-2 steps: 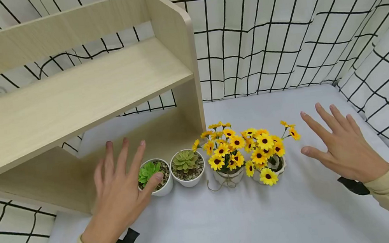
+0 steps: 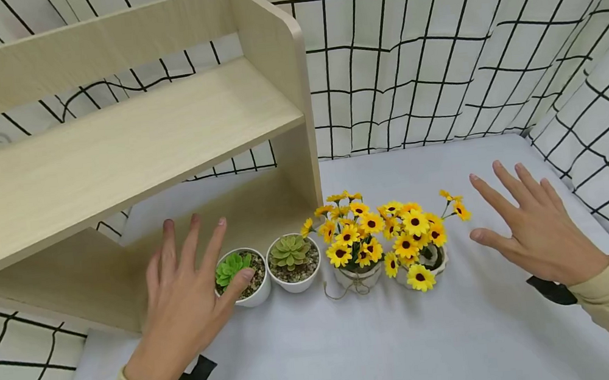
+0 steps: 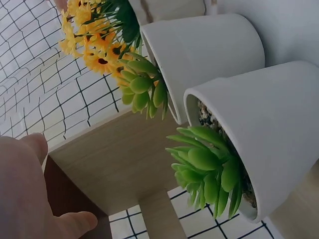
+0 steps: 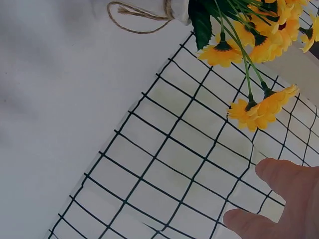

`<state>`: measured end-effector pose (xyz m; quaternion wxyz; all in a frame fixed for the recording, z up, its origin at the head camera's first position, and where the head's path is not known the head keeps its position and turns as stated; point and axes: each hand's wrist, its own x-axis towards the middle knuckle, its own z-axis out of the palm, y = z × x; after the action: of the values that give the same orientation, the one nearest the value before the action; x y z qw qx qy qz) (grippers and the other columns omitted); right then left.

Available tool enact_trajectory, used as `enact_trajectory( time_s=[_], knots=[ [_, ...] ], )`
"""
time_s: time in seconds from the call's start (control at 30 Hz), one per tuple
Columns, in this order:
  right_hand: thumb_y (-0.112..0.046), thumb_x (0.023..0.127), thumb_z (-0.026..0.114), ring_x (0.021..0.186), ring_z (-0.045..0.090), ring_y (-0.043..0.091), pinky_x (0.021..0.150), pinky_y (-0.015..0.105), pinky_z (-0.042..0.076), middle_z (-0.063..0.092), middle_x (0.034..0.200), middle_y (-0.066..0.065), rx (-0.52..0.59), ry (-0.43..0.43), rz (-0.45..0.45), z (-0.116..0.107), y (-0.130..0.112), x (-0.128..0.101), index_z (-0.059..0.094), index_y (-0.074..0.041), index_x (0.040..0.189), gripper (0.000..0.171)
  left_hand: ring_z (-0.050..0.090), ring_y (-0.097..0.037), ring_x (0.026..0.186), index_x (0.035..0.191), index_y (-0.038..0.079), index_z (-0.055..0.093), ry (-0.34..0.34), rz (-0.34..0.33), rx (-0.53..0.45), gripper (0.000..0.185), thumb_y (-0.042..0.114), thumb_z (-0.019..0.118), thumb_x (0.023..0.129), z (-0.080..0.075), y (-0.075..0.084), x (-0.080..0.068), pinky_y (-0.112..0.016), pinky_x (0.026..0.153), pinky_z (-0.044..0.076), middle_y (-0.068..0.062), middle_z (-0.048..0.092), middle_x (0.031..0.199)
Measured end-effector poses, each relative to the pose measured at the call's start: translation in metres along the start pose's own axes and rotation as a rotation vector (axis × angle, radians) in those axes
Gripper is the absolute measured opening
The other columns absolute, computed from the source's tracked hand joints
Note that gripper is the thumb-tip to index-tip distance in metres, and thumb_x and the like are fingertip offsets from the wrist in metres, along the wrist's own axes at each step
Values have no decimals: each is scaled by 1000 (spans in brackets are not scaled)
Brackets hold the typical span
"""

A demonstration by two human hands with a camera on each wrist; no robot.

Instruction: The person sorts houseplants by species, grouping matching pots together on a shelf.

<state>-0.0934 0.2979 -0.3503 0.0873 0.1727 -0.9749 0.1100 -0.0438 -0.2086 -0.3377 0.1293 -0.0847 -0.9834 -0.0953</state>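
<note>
The left hand (image 2: 185,299) has its fingers spread, a potted bright-green succulent (image 2: 230,269) near its thumb, while the right hand (image 2: 542,231) (fingers likewise splayed) has potted yellow flowers (image 2: 406,245) beyond its thumb tip.

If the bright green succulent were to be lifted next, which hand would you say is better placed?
Probably the left hand: in the head view its thumb overlaps the white pot of the bright green succulent, while the right hand is beyond the yellow flowers.

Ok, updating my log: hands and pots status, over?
Left hand empty, near bright-green succulent in round white pot. Right hand empty, beside yellow dark-centred flowers. Pale wooden shelf could crowd left hand.
</note>
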Motion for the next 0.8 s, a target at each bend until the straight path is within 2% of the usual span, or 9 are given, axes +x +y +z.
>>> enact_trajectory(
  time_s=[0.23,0.3,0.37,0.5,0.6,0.7,0.8],
  knots=[
    [-57,97,59,157,11,57,122,76,2,14,172,26,10,29,-47,-8,-6,17,23,-25,166,84,12,-50,159,165,29,26,8,9,47,81,68,49,97,-12,-1,1,-69,114,22,-19,28,170],
    [-57,97,60,157,12,57,122,77,4,15,172,26,12,34,-64,-11,-10,23,24,-25,166,84,20,-50,157,164,27,29,44,25,51,81,67,50,97,-16,-1,1,-70,112,27,-19,34,167],
    [-57,96,62,156,16,58,122,77,11,18,171,26,11,46,-87,-13,-14,30,27,-24,165,84,30,-50,152,162,24,35,104,48,45,79,70,46,98,-20,-1,1,-70,108,34,-20,43,161],
    [-54,93,68,151,27,59,115,76,27,27,169,26,22,64,-115,-18,-26,44,34,-21,163,84,51,-49,135,150,12,52,307,125,2,81,73,34,100,-28,-2,4,-67,101,46,-22,61,142],
    [-51,93,70,149,32,58,112,74,32,32,166,25,45,85,-132,-23,-36,56,38,-19,161,82,60,-47,119,134,3,64,503,196,-28,77,67,37,102,-32,-4,10,-62,97,50,-23,69,124],
    [-49,94,69,144,38,56,112,71,34,37,163,25,61,112,-163,-27,-46,69,40,-15,159,79,62,-47,105,116,-3,70,699,257,-47,68,58,45,102,-40,-8,18,-59,90,50,-24,72,107],
    [-47,95,69,139,44,54,111,69,36,43,159,25,79,150,-194,-30,-58,84,44,-11,156,75,59,-49,94,105,-7,70,847,293,-61,65,55,48,101,-51,-14,24,-60,83,46,-27,69,94]
  ],
)
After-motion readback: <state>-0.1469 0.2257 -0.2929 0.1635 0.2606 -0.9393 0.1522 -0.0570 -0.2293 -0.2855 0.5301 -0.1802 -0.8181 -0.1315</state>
